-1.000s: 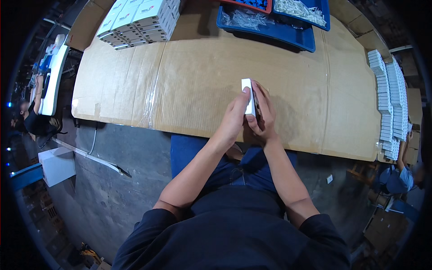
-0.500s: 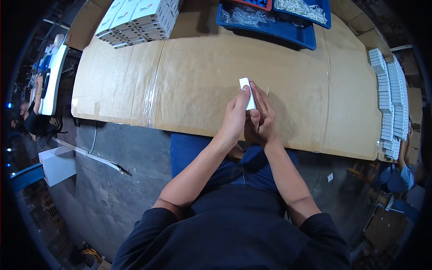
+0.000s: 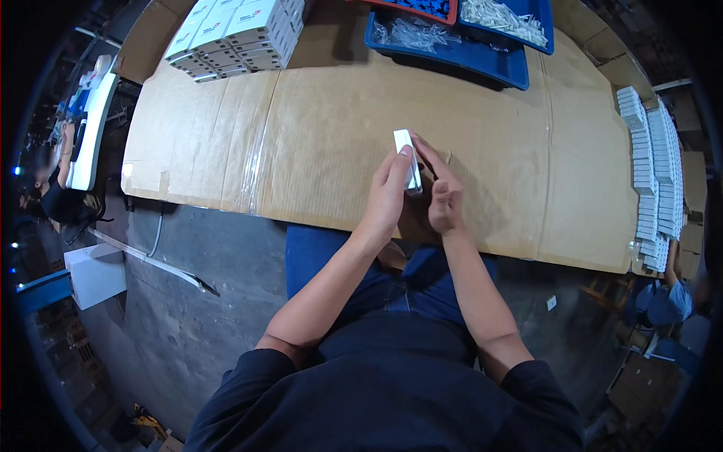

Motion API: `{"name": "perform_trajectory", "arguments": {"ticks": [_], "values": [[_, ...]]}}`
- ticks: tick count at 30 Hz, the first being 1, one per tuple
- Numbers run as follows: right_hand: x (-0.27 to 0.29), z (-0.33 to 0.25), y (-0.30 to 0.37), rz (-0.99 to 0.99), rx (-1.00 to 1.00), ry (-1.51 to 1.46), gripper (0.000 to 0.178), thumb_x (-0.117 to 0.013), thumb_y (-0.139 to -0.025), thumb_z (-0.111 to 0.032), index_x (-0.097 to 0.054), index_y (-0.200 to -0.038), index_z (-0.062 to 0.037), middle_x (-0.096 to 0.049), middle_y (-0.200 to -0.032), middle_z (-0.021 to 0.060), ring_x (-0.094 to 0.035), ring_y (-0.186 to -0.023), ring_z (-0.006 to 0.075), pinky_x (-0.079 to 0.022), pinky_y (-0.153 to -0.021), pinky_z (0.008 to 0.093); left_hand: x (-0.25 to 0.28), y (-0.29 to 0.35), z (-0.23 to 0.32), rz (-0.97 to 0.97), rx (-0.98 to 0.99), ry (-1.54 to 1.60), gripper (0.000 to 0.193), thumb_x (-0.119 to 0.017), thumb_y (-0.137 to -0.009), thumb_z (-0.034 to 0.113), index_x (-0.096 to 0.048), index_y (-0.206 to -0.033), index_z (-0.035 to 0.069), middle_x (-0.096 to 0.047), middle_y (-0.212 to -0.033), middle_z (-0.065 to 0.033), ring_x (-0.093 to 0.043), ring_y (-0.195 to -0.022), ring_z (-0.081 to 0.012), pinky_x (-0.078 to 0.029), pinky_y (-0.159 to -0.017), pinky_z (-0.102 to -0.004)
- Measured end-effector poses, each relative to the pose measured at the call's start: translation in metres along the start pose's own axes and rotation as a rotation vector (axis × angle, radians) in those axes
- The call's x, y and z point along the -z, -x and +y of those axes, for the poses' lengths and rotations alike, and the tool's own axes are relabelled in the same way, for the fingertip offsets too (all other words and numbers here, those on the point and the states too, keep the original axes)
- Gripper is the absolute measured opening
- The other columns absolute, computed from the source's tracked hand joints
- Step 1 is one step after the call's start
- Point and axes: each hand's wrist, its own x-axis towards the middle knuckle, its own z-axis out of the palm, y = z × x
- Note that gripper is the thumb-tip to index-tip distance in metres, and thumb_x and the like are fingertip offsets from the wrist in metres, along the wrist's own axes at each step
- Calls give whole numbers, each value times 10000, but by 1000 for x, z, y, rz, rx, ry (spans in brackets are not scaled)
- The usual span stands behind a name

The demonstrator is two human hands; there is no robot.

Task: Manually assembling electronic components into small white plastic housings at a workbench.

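The left hand (image 3: 388,188) clasps a white box (image 3: 404,140) above the cardboard-topped table (image 3: 339,151); the right hand (image 3: 446,200) is half open beside it, contact unclear. Grey floor (image 3: 218,245) lies below; beyond, a blue tray (image 3: 507,69); far left, a co-worker (image 3: 63,202).

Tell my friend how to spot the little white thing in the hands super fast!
Find the wide brown cardboard tabletop and look around the middle of its near edge. There, the person's bare left hand grips a small, slim, white block-shaped object, with the bare right hand open beside it. Unlike the white printed boxes stacked back left, this one is held alone.
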Motion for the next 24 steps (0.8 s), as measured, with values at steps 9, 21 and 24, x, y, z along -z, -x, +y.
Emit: {"name": "perform_trajectory", "arguments": {"ticks": [9, 21, 24], "values": [[-5, -7, 0, -4, -193, -214, 627, -748, -960, -305, -545, -1417, 73, -539, -1499, 196, -545, -1366, 282, -436, -1135, 395, 14, -7, 9, -106, -353, -241, 673, -561, -1076, 242, -238, -1641, 69, -581, -1261, -78, -550, -1085, -125, -471, -959, -294], [-10, -8, 3, 12, -24, 189, 391, -587, -1026, -192, -640, -1309, 73, -731, -1129, 189, -721, -971, 228, -556, -852, 324, 25, -17, -17, -69, -572, -334, 677, -554, -1057, 254, -266, -1610, -8, -555, -1304, -148, -553, -1166, -219, -431, -1045, -346], [-10, -10, 4, 21, 51, 276, 367, -560, -1030, -178, -655, -1283, 71, -719, -1009, 196, -716, -839, 261, -555, -741, 337, 25, -17, -18, -69, -595, -345, 693, -562, -1049, 287, -279, -1593, -38, -553, -1311, -167, -555, -1178, -230, -429, -1045, -348]]}}
